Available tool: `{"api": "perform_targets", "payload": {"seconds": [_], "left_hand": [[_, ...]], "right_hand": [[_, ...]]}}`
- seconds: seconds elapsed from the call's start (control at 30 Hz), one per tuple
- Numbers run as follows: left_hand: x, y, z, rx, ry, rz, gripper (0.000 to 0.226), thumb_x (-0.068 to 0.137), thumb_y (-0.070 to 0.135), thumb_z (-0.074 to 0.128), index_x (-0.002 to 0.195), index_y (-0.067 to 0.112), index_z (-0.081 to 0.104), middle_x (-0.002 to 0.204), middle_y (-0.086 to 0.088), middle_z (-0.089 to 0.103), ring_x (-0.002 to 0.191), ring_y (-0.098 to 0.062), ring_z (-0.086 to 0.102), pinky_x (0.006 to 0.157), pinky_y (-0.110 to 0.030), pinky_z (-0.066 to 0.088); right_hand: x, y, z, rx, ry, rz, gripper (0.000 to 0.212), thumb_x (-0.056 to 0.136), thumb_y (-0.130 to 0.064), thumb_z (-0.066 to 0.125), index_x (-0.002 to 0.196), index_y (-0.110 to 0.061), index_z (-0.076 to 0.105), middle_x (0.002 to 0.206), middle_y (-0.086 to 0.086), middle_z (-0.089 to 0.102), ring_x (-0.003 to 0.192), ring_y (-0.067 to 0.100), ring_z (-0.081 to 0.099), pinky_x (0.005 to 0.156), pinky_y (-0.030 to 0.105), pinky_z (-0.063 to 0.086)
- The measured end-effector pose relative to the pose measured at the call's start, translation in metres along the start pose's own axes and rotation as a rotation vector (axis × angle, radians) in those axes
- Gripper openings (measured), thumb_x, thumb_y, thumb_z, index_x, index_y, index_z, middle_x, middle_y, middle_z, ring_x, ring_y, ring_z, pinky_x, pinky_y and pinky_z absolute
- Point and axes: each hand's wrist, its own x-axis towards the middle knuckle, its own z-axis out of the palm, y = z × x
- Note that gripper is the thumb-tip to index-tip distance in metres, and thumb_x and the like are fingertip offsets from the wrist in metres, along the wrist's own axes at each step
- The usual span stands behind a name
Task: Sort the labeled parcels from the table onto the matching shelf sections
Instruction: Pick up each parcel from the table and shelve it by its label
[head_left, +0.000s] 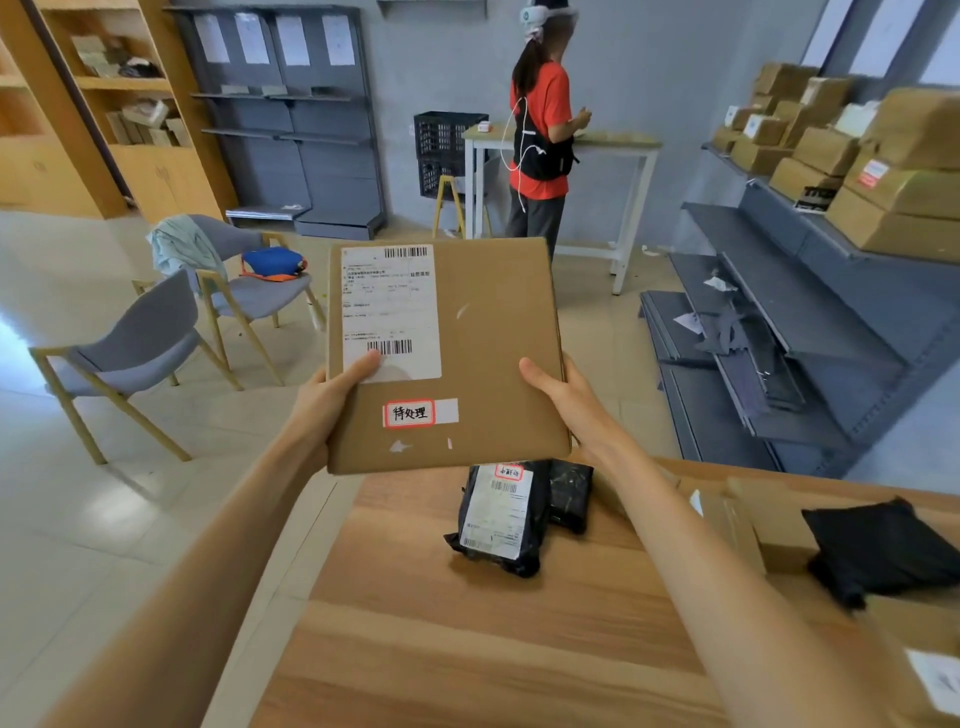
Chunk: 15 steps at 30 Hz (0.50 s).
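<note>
Above the table (467, 649), both hands, left hand (332, 395) and right hand (558, 395), hold the cardboard parcel (483, 343).

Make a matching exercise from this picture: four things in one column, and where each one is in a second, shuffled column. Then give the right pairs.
Things
1. cardboard box
2. black mailer bag with a white label
3. blue bag
4. black crate

Places
A. on the seat of a grey chair
B. lying on the wooden table
C. held up between the left hand and right hand
D. beside the white-legged table at the back wall

Pairs: 1-C, 2-B, 3-A, 4-D
</note>
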Motion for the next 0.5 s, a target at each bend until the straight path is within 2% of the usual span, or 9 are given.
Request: {"api": "perform_targets", "payload": {"seconds": [0.1,0.27,0.37,0.5], "left_hand": [[0.001,-0.001,0.018,0.01,-0.095,-0.003,0.042,0.084,0.038,0.069,0.119,0.017,0.062,0.091,-0.001,0.075,0.069,-0.013,0.073,0.053,-0.024,0.056],[0.002,0.008,0.045,0.048,-0.321,0.017,0.045,0.085,0.044,0.065,0.121,0.018,0.061,0.098,0.0,0.075,0.085,-0.016,0.073,0.062,-0.024,0.057],[-0.006,0.009,0.057,0.051,-0.441,0.078,0.056,0.08,0.046,0.069,0.128,0.02,0.056,0.109,0.001,0.073,0.099,-0.018,0.07,0.075,-0.028,0.055],[-0.024,0.013,0.071,0.068,-0.605,0.115,0.062,0.073,0.044,0.076,0.126,0.023,0.053,0.109,0.0,0.072,0.09,-0.013,0.071,0.068,-0.023,0.055]], "right_hand": [[-0.015,0.0,-0.012,0.049,0.115,0.007,0.033,0.089,-0.037,0.067,0.12,-0.03,0.056,0.116,-0.003,0.069,0.102,0.015,0.068,0.089,0.036,0.055],[-0.048,-0.014,-0.031,0.072,0.343,-0.039,0.032,0.089,-0.037,0.066,0.118,-0.027,0.059,0.109,-0.006,0.07,0.096,0.011,0.067,0.071,0.023,0.052],[-0.074,-0.026,-0.042,0.079,0.476,-0.057,0.041,0.087,-0.041,0.068,0.123,-0.024,0.059,0.11,-0.005,0.071,0.099,0.014,0.067,0.079,0.029,0.053],[-0.114,-0.04,-0.046,0.073,0.638,-0.081,0.045,0.083,-0.047,0.069,0.122,-0.026,0.058,0.112,-0.004,0.07,0.1,0.016,0.066,0.087,0.035,0.052]]}}
